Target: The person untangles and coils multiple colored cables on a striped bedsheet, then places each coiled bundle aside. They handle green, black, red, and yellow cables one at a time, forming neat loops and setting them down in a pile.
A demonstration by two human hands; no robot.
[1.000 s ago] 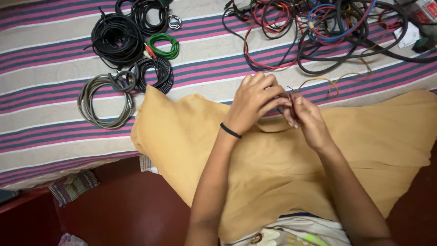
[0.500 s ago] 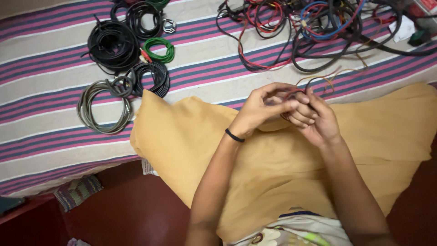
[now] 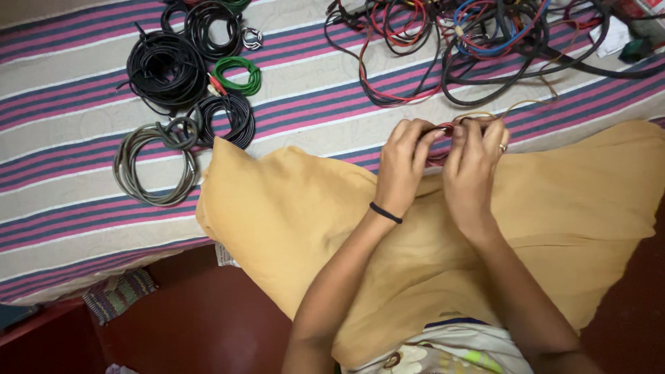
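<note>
The left hand (image 3: 404, 161) and right hand (image 3: 472, 163) both pinched a thin red wire (image 3: 443, 129) between closed fingertips, just above the tan cushion (image 3: 291, 221), near the tangled cables (image 3: 478, 41) on the bed.

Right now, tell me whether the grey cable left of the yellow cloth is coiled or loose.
Coiled. The grey cable lies in a round loop on the striped sheet, its end wrapped around the bundle.

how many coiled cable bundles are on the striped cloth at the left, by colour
black coils: 3, namely the big one, the one at the top, and the one by the yellow cloth
green coil: 1
grey coil: 1
total: 5
The loose tangle of wires at top right is not counted.
</note>
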